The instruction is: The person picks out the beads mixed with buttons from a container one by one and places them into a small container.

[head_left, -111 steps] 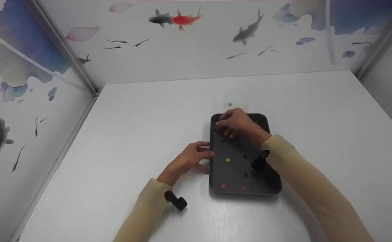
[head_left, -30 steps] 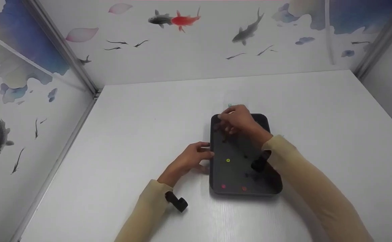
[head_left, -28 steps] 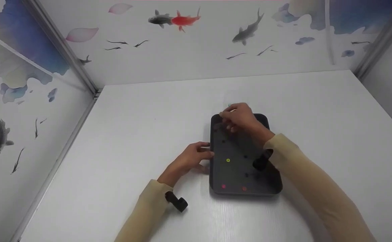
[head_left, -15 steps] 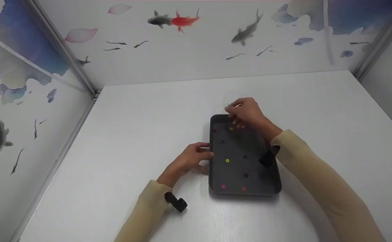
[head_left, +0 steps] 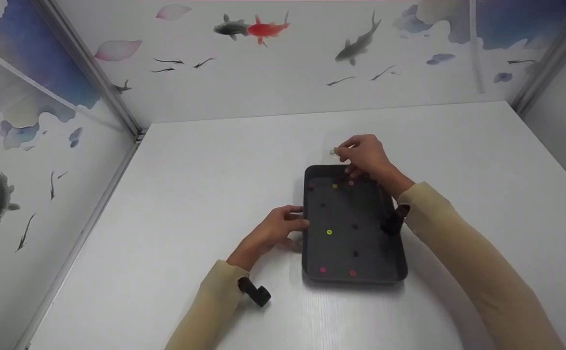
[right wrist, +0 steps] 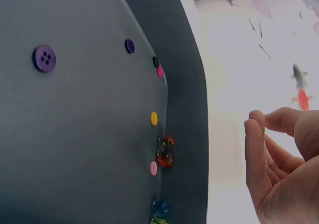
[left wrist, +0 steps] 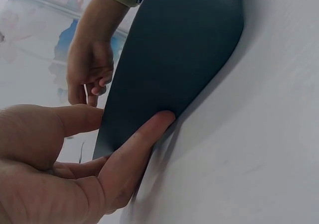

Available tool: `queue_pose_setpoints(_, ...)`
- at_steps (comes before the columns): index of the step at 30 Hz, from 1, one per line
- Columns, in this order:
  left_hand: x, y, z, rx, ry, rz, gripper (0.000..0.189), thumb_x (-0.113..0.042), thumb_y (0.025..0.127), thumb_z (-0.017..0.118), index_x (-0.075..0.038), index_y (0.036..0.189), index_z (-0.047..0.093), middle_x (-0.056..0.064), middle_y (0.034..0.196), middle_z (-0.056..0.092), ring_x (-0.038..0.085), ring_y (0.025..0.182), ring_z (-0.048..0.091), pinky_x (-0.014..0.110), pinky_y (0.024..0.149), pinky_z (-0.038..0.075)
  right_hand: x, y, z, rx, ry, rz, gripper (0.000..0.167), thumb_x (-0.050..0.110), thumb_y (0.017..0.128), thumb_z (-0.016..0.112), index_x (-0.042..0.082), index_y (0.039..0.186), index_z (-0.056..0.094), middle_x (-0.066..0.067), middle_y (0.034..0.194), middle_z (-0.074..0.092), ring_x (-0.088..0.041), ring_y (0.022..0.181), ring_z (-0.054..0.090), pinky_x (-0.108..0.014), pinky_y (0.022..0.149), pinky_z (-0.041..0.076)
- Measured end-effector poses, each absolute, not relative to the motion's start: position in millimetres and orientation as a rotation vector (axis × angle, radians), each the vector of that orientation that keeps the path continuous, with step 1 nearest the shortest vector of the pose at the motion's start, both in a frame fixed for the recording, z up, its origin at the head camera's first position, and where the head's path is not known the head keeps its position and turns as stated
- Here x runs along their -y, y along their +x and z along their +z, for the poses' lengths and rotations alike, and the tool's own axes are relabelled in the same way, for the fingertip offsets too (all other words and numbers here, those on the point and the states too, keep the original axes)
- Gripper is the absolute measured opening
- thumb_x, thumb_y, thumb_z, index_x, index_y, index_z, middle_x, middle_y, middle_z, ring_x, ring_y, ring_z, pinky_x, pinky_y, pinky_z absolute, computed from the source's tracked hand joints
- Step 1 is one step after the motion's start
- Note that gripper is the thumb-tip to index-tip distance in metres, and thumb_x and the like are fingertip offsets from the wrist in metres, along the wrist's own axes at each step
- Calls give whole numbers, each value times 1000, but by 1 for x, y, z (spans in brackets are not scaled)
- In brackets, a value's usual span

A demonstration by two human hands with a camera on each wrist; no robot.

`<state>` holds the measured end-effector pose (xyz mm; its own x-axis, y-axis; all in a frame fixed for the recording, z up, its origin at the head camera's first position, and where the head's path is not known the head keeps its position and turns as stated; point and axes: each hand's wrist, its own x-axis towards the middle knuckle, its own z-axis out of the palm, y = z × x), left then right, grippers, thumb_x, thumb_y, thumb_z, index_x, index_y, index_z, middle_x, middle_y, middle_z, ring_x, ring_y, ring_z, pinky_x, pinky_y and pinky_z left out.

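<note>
In the head view my left hand (head_left: 275, 226) touches the left wall of a dark grey tray (head_left: 341, 278), fingers nearly straight. The left wrist view shows its fingertips at the rim and on the outer wall. My right hand (head_left: 368, 155) is just beyond the tray's far rim, thumb and forefinger tips together. Beside those tips is a small pale greenish round piece (head_left: 333, 152); I cannot tell whether they hold it. Several buttons lie in the tray, including a yellow button (head_left: 329, 232), a pink button (head_left: 322, 269) and a purple button (right wrist: 45, 58).
Glass marbles (right wrist: 166, 159) lie against the tray's far wall in the right wrist view. A faint clear square (head_left: 330, 140) lies on the white table (head_left: 214, 180) behind the tray. White panels (head_left: 283, 87) with painted fish enclose the table.
My right hand has moved from over the tray's far left corner, away and to the right, past the far rim. More buttons at that end now show. The left hand stays put.
</note>
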<state>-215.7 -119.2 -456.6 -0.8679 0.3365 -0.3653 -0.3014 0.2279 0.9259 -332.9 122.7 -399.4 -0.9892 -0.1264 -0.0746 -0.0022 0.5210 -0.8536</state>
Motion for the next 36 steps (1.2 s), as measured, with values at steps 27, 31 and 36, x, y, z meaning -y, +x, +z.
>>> queue_pose_setpoints(27, 119, -217, -458, -2076, 23, 1638, 55, -18, 96, 65, -3, 146, 47, 20, 137, 59, 28, 119, 66, 39, 82, 64, -138, -343, -399, -2644, -22, -1430, 33, 23, 98, 62, 0, 122, 67, -22, 108, 71, -9, 56, 64, -23, 51, 58)
queue_pose_setpoints(31, 119, -217, -457, -2073, 29, 1640, 56, -18, 96, 65, -3, 147, 47, 20, 137, 60, 28, 119, 66, 38, 83, 64, -138, -343, -399, -2647, -22, -1432, 33, 22, 99, 62, -1, 122, 67, -22, 108, 71, -9, 56, 64, -23, 50, 57)
queue_pose_setpoints(36, 118, -216, -457, -2067, 29, 1644, 56, -17, 96, 64, -3, 147, 47, 19, 136, 60, 28, 119, 66, 39, 85, 64, -139, -343, -401, -2662, -22, -1436, 32, 20, 98, 61, -1, 121, 67, -23, 108, 70, -8, 56, 63, -22, 49, 57)
